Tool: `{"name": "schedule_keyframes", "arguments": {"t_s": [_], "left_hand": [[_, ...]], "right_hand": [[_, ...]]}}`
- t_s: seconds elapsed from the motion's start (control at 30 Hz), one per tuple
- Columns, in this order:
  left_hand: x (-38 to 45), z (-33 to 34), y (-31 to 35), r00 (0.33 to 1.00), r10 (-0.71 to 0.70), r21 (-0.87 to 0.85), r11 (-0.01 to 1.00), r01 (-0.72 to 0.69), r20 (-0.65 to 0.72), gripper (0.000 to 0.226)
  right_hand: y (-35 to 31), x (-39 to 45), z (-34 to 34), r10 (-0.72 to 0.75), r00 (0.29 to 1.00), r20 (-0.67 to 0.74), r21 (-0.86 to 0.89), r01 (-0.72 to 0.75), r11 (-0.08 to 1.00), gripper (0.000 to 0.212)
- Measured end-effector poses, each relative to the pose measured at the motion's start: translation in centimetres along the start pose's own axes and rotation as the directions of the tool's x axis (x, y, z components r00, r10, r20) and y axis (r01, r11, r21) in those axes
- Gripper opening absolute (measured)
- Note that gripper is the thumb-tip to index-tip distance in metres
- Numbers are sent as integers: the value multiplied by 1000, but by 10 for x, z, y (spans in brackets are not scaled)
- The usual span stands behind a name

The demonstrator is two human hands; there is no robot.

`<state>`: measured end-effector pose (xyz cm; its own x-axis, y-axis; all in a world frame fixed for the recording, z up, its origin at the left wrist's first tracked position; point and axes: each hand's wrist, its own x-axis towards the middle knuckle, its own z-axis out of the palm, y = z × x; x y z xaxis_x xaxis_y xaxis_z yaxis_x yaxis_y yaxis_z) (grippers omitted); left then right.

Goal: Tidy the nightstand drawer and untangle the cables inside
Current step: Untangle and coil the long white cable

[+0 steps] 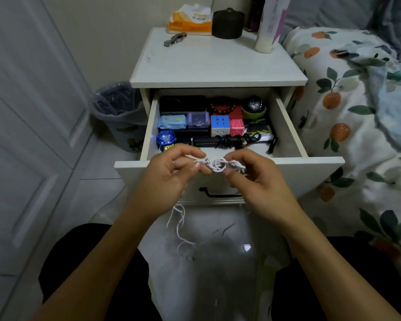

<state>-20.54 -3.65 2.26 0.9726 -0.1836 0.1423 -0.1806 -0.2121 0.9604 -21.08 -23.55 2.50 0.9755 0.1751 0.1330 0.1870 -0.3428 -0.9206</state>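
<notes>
Your two forearms reach forward and converge in front of you. Your left hand (171, 172) has its fingers curled, thumb and fingertips pinched together. Your right hand (250, 174) mirrors it, fingers curled inward and pinching, the two hands near each other.

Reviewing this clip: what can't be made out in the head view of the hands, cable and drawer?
- White cable: how the knot loops, hidden by the fingers of the left hand and right hand.
- Cable's hanging end: plug too small and blurred.
- Drawer front corner: items hidden behind both hands.
- Tissue pack: print too small.
</notes>
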Motion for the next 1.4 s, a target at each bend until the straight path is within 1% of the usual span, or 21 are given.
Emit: {"name": "schedule_keyframes", "arguments": {"t_s": [0.03,0.13,0.23,0.3,0.37,0.4,0.47,0.53,0.6,0.67,0.73,0.8,0.87,0.93,1.0,1.13,1.2,1.23,1.3,1.33,1.4], "left_hand": [[-1,1,0,1000,7,7,1000,-7,-24,13],[-3,3,0,992,54,65,997,-47,-118,11],[-3,6,3,985,58,44,998,-51,-165,14],[-4,7,4,986,41,22,999,-39,-160,14],[-3,7,3,989,11,21,1000,-8,-146,15],[-3,7,2,990,-4,26,1000,8,-138,15],[-3,7,-1,993,-29,34,999,33,-114,16],[-4,8,-2,994,-51,34,998,55,-93,18],[-4,9,-3,990,-112,-7,994,112,-86,16],[-4,10,-4,972,-221,-100,972,213,-77,14],[-3,12,-4,943,-324,-196,932,305,-70,15],[-2,12,-3,927,-370,-230,909,347,-61,15],[-2,12,-3,928,-371,-234,906,354,-34,15],[-1,11,-3,932,-362,-235,907,348,-18,15],[-2,11,-4,934,-356,-234,910,343,-13,16],[-2,10,-2,943,-330,-259,908,329,38,28],[-3,10,1,956,-293,-249,924,291,33,29],[-4,11,2,972,-235,-195,953,232,7,26],[-8,14,4,998,-30,5,1000,31,-59,13],[-9,16,5,994,78,107,992,-70,-76,9],[-12,20,6,966,229,276,942,-190,-118,14]], "right_hand": [[0,-1,0,7,1000,9,41,-7,999,6],[-3,-3,-1,52,998,44,207,-60,976,16],[-2,-2,1,179,980,86,342,-198,919,23],[0,-2,3,209,976,53,255,-216,942,26],[3,-3,6,162,986,-29,124,-157,980,19],[4,-3,7,151,986,-70,106,-143,984,16],[7,-2,8,169,976,-135,119,-153,981,18],[9,-1,10,192,966,-174,106,-176,979,18],[11,-1,12,179,962,-205,80,-166,983,18],[12,-4,17,73,969,-236,-22,-80,997,15],[13,-6,20,-126,957,-263,-199,74,977,10],[13,-5,20,-335,908,-253,-341,240,909,15],[16,-3,20,-482,861,-160,-419,383,823,18],[16,-2,21,-550,830,-89,-466,453,760,16],[17,-1,20,-574,814,-87,-492,466,735,15],[16,-1,20,-604,790,-107,-543,462,701,14],[15,-1,19,-620,775,-119,-557,465,688,13],[14,-1,18,-621,774,-122,-565,461,684,14],[12,-1,17,-611,786,-95,-597,446,667,17],[10,-1,17,-606,793,-68,-615,445,651,14],[9,-2,18,-595,803,-15,-647,446,618,11]]}}
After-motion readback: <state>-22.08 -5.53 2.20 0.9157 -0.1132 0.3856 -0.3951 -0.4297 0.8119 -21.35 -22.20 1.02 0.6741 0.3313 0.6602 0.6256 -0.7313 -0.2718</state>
